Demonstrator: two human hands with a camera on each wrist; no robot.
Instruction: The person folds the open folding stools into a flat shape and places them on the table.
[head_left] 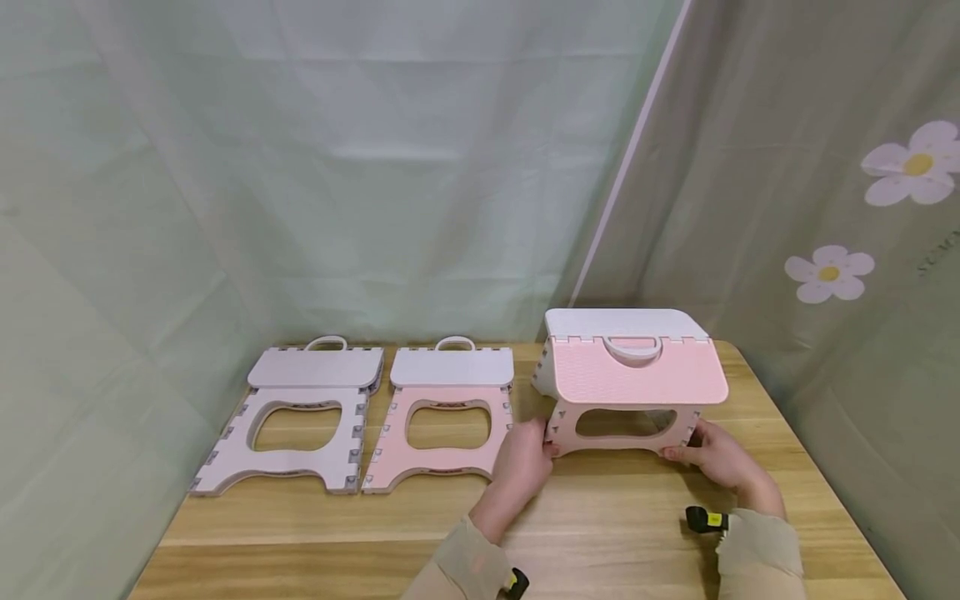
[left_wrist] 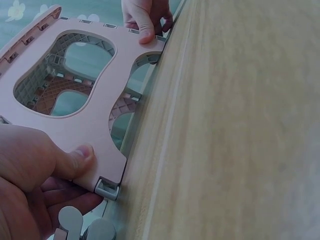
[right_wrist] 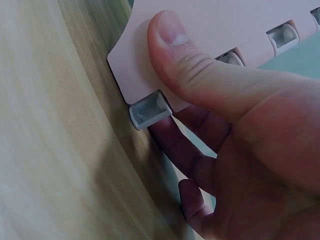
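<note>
A pink and white folding step stool [head_left: 639, 377] stands partly unfolded on the right of the wooden table, its two top panels sloping from a ridge with a white carry handle [head_left: 633, 350]. My left hand [head_left: 523, 460] grips the lower left corner of its pink front leg panel [left_wrist: 102, 155], thumb on the front face and fingers behind. At the opposite lower corner, my right hand [head_left: 722, 458] holds the same panel, thumb [right_wrist: 172, 45] pressed flat on the pink face. Both of these corners are close to the tabletop.
Left of the stool lie a folded pink and white stool [head_left: 438, 475] and a folded white stool [head_left: 296, 473], side by side on the wooden table [head_left: 600, 533]. Pale curtains [head_left: 420, 167] hang behind and around the table.
</note>
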